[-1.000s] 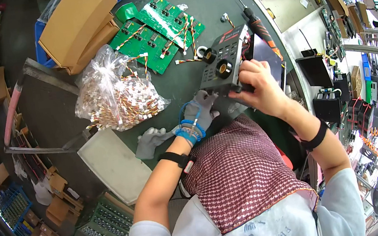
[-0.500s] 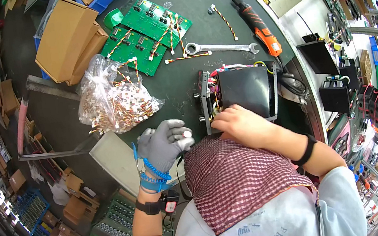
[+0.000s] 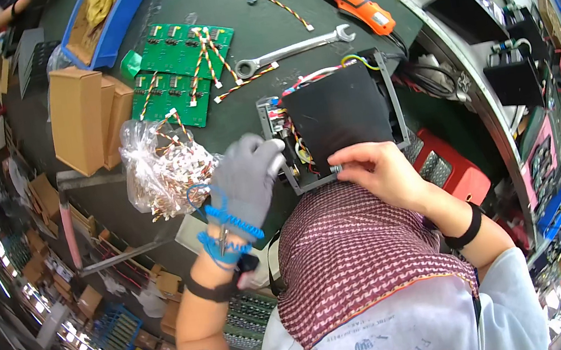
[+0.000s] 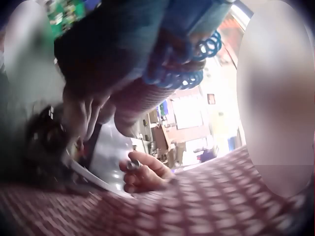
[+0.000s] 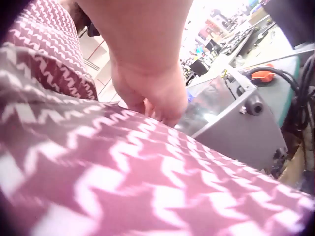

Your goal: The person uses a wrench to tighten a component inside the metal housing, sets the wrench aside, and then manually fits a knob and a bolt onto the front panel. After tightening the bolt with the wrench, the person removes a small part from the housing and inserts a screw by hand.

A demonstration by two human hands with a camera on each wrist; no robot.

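Observation:
An opened electronics case [image 3: 396, 110] lies by the apron, its black inner cover [image 3: 335, 107] facing up and coloured wires along its left side. My bare right hand [image 3: 390, 171] is over the case's near edge, pinching a small metal cylinder [image 4: 133, 164] between thumb and fingers. At the case's left side is my left hand [image 3: 246, 172], in a grey glove with a blue coiled wrist strap [image 3: 231, 227]. Its fingers point down at the front panel's edge in the left wrist view, with nothing visible in them. The right wrist view hides the right fingertips.
Beyond the case lie a combination wrench [image 3: 296, 50], an orange-black power screwdriver [image 3: 350, 3] and a loose cable [image 3: 283, 8]. Green circuit boards [image 3: 175, 100] carry several wire leads. A plastic bag of connectors [image 3: 170, 172] sits left, near cardboard boxes [image 3: 78, 120] and a blue bin [image 3: 111, 48].
The case, held tilted with its knobbed panel upward, now lies down with its inside showing. My left hand has come to its front panel. My right hand now shows a small metal cylinder.

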